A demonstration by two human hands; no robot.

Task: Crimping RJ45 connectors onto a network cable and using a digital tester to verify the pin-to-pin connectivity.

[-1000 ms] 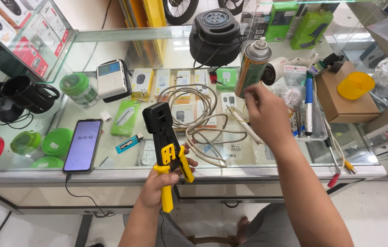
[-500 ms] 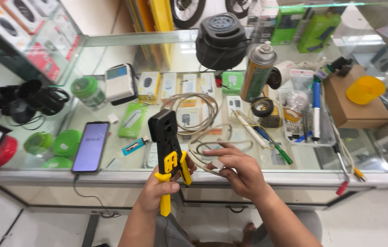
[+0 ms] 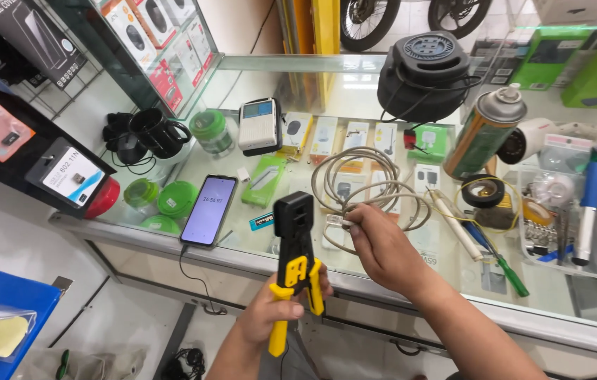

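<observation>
The left hand (image 3: 281, 309) is raised low in front of the body, fingers curled in a closed grip. The right hand (image 3: 383, 250) reaches forward, thumb and fingertips pinched together.

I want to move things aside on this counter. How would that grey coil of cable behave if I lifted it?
The cable would probably sag and flop, since it lies in loose, untied loops. It looks light. One end is pinched in the right hand, so the coil would likely drag or unwind.
</observation>
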